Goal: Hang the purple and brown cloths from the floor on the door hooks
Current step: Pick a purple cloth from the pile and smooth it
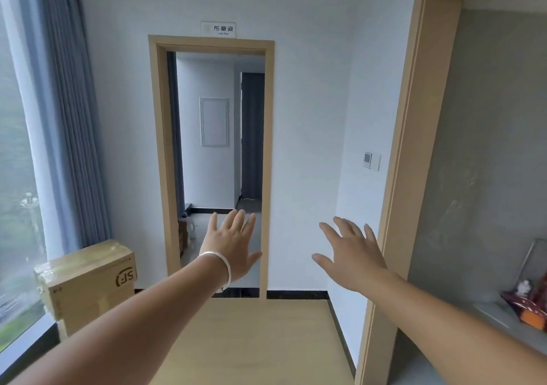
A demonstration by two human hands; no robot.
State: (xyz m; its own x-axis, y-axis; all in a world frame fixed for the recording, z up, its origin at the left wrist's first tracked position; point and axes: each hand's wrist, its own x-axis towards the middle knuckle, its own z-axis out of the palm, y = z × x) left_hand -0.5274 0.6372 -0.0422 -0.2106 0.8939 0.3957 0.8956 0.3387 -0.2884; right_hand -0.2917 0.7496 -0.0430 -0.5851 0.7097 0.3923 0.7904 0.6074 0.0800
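Both my arms reach forward at about waist height. My left hand (233,244), with a silver bangle on the wrist, is spread flat, fingers straight, in front of an open doorway (268,162) with a light wood frame. My right hand (350,253) is also spread with straight fingers, in front of the white wall to the right of that doorway. Neither hand holds anything. No purple cloth, brown cloth or door hooks are in view.
A cardboard box (88,278) stands at the lower left by a window with grey-blue curtains (71,112). A second wood door frame (405,162) rises on the right, with a grey ledge (500,322) holding small items behind it. Light wood floor (260,340) lies ahead.
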